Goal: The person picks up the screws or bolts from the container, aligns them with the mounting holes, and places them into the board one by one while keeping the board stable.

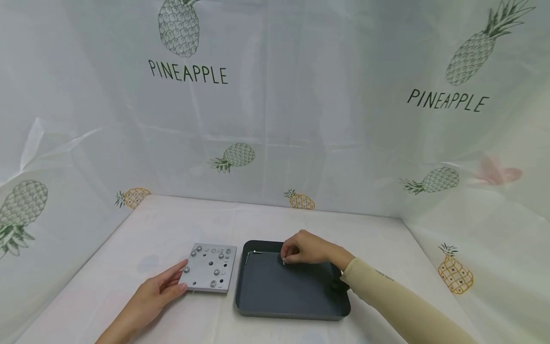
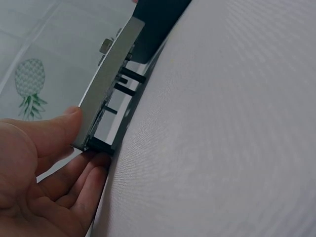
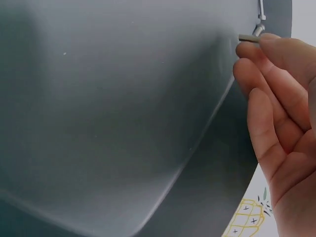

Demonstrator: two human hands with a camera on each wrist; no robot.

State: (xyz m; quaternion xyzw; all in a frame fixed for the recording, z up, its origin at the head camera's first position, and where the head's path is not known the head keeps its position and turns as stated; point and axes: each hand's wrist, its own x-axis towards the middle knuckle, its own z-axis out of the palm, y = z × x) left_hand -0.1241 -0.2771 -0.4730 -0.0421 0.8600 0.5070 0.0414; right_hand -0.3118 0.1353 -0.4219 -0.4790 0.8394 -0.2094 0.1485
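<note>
My left hand [image 1: 151, 297] grips a square metal plate [image 1: 202, 274] by its left edge, thumb above and fingers below. Several socket-head screws and bare holes show on the plate's top face. Dark pins [image 2: 126, 89] stick out from its underside toward the table in the left wrist view. Over the far part of a dark grey tray [image 1: 285, 306], my right hand [image 1: 307, 248] pinches a short metal rod [image 3: 248, 38] between thumb and fingertips; one end of it is hidden by the fingers. Two slim screws [image 1: 257, 252] lie in the tray's far left corner.
A white cloth covers the table [image 1: 180, 325]. A white curtain [image 1: 266, 114] printed with pineapples hangs around the back and both sides. The tray's raised rim stands just right of the plate, with a narrow strip of cloth between them.
</note>
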